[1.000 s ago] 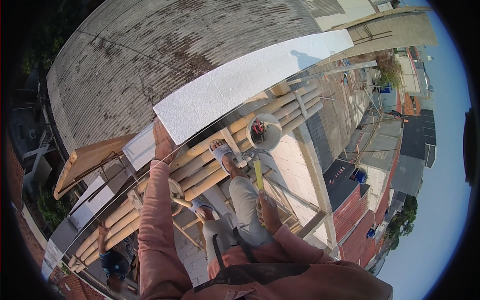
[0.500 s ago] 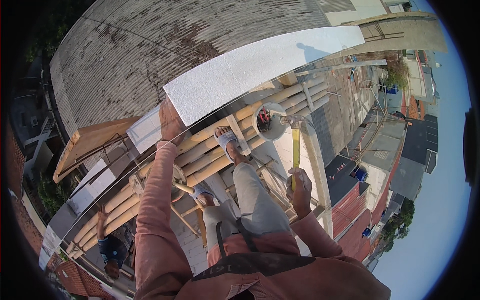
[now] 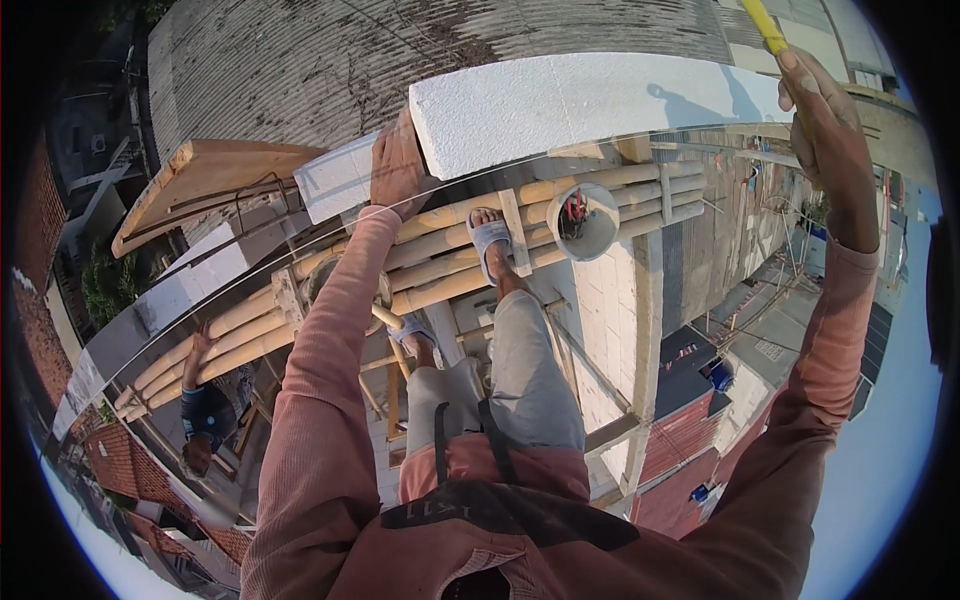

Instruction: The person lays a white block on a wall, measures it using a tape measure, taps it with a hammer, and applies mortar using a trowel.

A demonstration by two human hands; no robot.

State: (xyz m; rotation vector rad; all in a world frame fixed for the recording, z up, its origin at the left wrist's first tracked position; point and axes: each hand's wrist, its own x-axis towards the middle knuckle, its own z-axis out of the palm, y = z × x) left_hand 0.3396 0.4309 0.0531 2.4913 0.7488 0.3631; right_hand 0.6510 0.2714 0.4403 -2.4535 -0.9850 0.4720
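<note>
Outdoors on bamboo poles (image 3: pixel 435 292), corrugated roof (image 3: pixel 300 80) beyond | white block (image 3: pixel 570 100) between; our left hand (image 3: pixel 397 175) against its left end, grip unclear | our right hand (image 3: pixel 826 112) clasping a raised yellow handle (image 3: pixel 765 25)

Right fingers (image 3: pixel 800 74) grip a yellow handle (image 3: pixel 765 25), left fingers (image 3: pixel 404 132) apparently touching a white block (image 3: pixel 570 100).

Can make out just one short row of pale characters (image 3: pixel 438 512), on dark patch (image 3: pixel 540 515) across front of pink top (image 3: pixel 400 560). Sits well apart from both left-hand fingers (image 3: pixel 405 130) and right-hand fingers (image 3: pixel 800 85), below them in view. Looks upside down, faint, foreshortened; left untranscribed. Can't read anything nearer the fingers.
</note>
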